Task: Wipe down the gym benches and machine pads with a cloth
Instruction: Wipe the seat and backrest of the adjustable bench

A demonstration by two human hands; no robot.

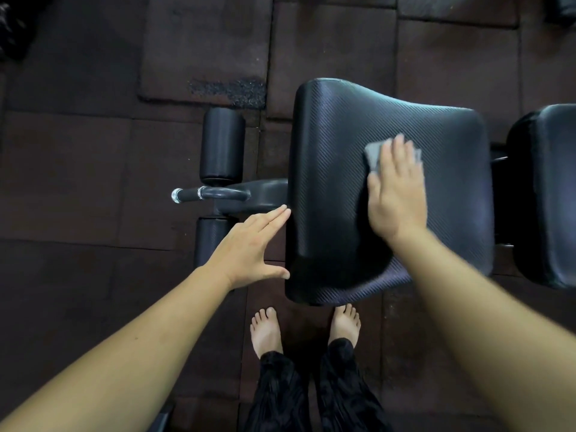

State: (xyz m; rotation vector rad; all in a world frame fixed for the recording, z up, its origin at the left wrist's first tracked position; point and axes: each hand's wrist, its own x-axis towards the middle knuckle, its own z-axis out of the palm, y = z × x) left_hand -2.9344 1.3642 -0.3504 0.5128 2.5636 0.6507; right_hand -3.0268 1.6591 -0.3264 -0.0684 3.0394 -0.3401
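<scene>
Right hand (pixel 396 194) pressed the cloth (pixel 375 157) flat-fingered on the seat pad (pixel 336 157), left hand (pixel 249 247) open, thumb spread; cloth looked light, floppy, best palmed flat.

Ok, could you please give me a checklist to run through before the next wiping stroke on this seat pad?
1. Cloth under the palm: the right hand presses the grey cloth flat on the seat pad: ok.
2. Pad steadied: the left hand is open, fingertips at the pad's left edge; actual contact: cannot tell.
3. Stroke path: nothing else lies on the pad: ok.
4. Pad surface already clean: cannot tell.
5. Roller pads on the left wiped: cannot tell.
6. Footing: bare feet stand on the floor mat at the pad's near edge: ok.
</scene>
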